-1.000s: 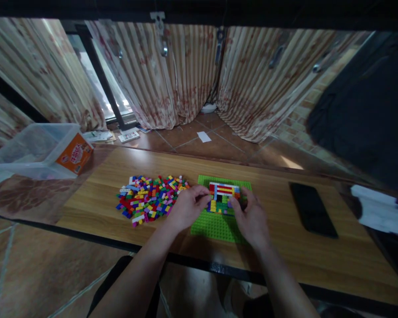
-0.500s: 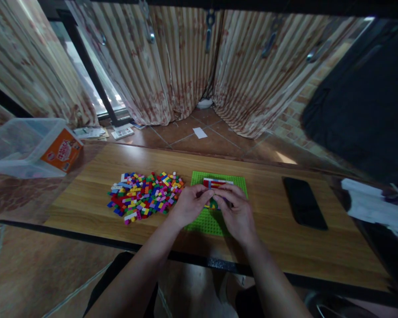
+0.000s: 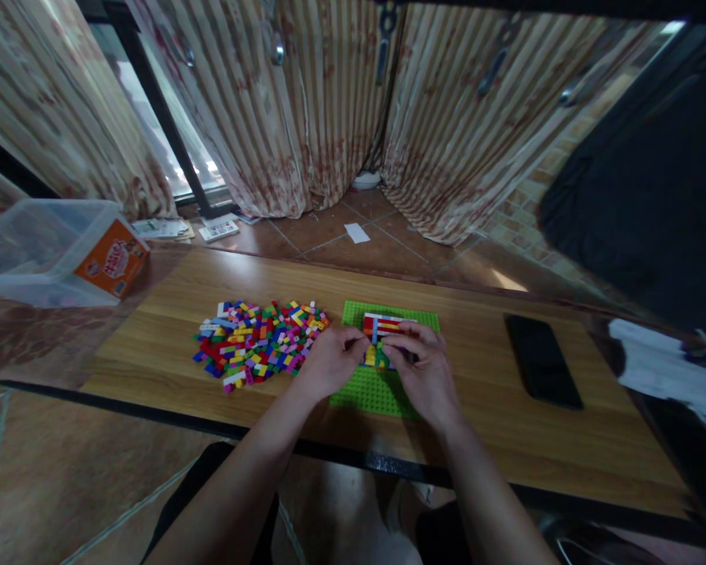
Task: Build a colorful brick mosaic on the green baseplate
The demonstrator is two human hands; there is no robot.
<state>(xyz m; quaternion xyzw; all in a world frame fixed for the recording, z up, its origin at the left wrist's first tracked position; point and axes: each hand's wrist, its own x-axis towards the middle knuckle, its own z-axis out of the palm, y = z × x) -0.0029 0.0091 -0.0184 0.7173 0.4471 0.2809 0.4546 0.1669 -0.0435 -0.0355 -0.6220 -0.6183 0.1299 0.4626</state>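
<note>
Two hands (image 3: 382, 362) on one brick build (image 3: 381, 328), one green baseplate (image 3: 372, 388)

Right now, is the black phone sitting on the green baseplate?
No, the flat black phone lies on the bare wooden table, well right of the green studded baseplate.

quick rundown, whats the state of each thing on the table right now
left hand: fingers pinched at the brick build
right hand: fingers on the brick build
brick build: part-built, on the green baseplate
green baseplate: flat
loose bricks: scattered pile
phone: screen dark
plastic bin: lidless
</note>
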